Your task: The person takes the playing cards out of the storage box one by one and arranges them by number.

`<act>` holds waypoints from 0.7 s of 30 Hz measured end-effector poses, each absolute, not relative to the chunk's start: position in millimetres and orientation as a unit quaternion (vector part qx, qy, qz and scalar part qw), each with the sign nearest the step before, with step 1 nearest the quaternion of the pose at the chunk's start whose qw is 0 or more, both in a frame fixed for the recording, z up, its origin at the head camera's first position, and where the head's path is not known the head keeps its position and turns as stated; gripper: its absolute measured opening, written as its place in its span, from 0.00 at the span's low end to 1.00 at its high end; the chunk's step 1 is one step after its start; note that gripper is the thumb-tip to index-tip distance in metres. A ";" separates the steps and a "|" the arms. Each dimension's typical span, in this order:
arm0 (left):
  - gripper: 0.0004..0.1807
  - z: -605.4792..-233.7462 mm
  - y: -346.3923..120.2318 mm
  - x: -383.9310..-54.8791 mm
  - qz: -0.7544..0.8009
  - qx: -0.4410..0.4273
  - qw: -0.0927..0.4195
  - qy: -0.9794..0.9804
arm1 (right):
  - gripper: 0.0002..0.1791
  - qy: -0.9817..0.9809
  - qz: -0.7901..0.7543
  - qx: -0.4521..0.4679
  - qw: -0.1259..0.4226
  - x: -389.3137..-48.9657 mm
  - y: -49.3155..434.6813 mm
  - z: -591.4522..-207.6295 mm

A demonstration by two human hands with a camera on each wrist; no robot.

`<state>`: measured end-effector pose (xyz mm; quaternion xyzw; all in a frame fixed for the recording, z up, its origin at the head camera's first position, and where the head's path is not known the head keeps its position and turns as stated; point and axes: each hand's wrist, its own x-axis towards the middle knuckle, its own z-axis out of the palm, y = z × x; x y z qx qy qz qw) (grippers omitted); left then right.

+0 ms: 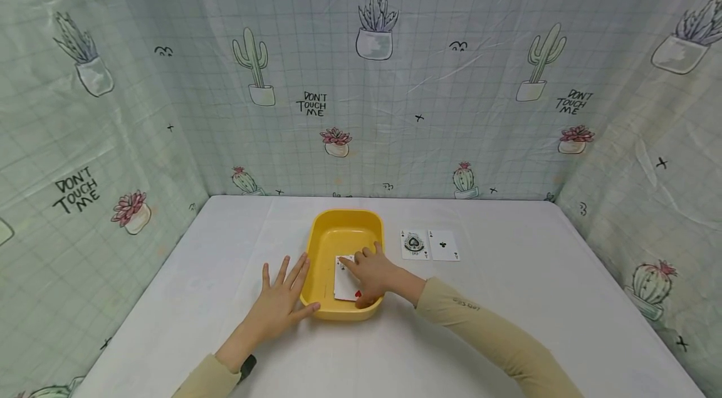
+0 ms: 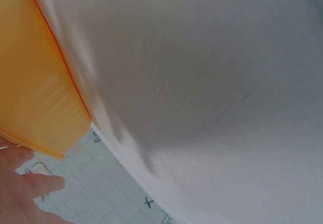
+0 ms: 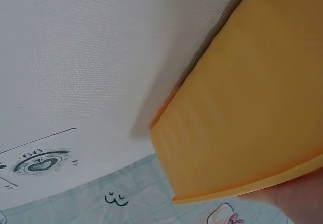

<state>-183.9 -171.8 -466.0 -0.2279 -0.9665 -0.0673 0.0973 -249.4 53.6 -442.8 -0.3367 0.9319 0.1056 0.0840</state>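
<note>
A yellow tray (image 1: 317,247) stands on the white table, with white playing cards (image 1: 343,285) lying in its near half; a red heart shows at their lower edge. My left hand (image 1: 276,305) has its fingers spread, with fingertips and thumb at the tray's left rim, and it holds nothing. Over the right rim, my right hand (image 1: 373,274) reaches into the tray. Its index finger stretches to the top left corner of the cards and its thumb lies by their lower right corner, while the palm hides their right side. In the right wrist view, part of that hand shows behind the tray wall.
Right of the tray, an ace of spades (image 1: 414,244) and an ace of clubs (image 1: 444,246) lie face up side by side on the table (image 1: 496,298). A cactus-print cloth (image 1: 417,153) hangs along the back and both sides.
</note>
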 end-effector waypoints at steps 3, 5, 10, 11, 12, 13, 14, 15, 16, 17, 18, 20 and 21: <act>0.47 -466.1 -171.5 -184.0 -0.068 -0.227 0.097 -0.967 | 0.54 0.931 0.095 -0.341 0.088 -249.2 53.0 -442.1; 0.47 -465.9 -171.4 -183.9 -0.069 -0.226 0.095 -0.967 | 0.54 0.931 0.089 -0.342 0.090 -249.2 52.7 -442.0; 0.47 -465.1 -171.3 -183.3 -0.071 -0.228 0.098 -0.966 | 0.53 0.935 0.087 -0.327 0.103 -249.9 52.6 -442.5; 0.47 -465.0 -171.2 -183.2 -0.071 -0.228 0.099 -0.966 | 0.53 0.936 0.086 -0.323 0.107 -249.9 52.6 -442.5; 0.47 -465.0 -171.1 -183.1 -0.072 -0.229 0.100 -0.966 | 0.53 0.937 0.086 -0.321 0.110 -249.9 52.7 -442.3; 0.47 -465.0 -171.0 -183.1 -0.071 -0.229 0.100 -0.966 | 0.53 0.937 0.087 -0.320 0.111 -249.9 52.8 -442.2; 0.47 -465.1 -171.0 -183.1 -0.070 -0.228 0.100 -0.966 | 0.52 0.936 0.089 -0.320 0.112 -249.8 52.9 -442.2; 0.47 -465.3 -170.9 -183.2 -0.069 -0.228 0.100 -0.966 | 0.52 0.936 0.091 -0.322 0.111 -249.7 52.9 -442.2; 0.47 -465.4 -170.8 -183.2 -0.069 -0.228 0.100 -0.966 | 0.52 0.936 0.091 -0.322 0.111 -250.0 52.9 -442.4; 0.47 -465.5 -170.7 -183.2 -0.068 -0.228 0.100 -0.966 | 0.52 0.935 0.093 -0.324 0.109 -250.0 52.9 -442.2; 0.47 -465.8 -170.7 -183.2 -0.068 -0.227 0.101 -0.966 | 0.52 0.935 0.092 -0.326 0.108 -250.1 53.0 -442.2; 0.47 -466.5 -170.9 -183.5 -0.069 -0.228 0.102 -0.966 | 0.53 0.935 0.086 -0.326 0.107 -250.6 52.9 -442.9; 0.47 -466.7 -170.9 -183.7 -0.070 -0.228 0.104 -0.966 | 0.53 0.936 0.080 -0.325 0.108 -250.8 52.8 -443.2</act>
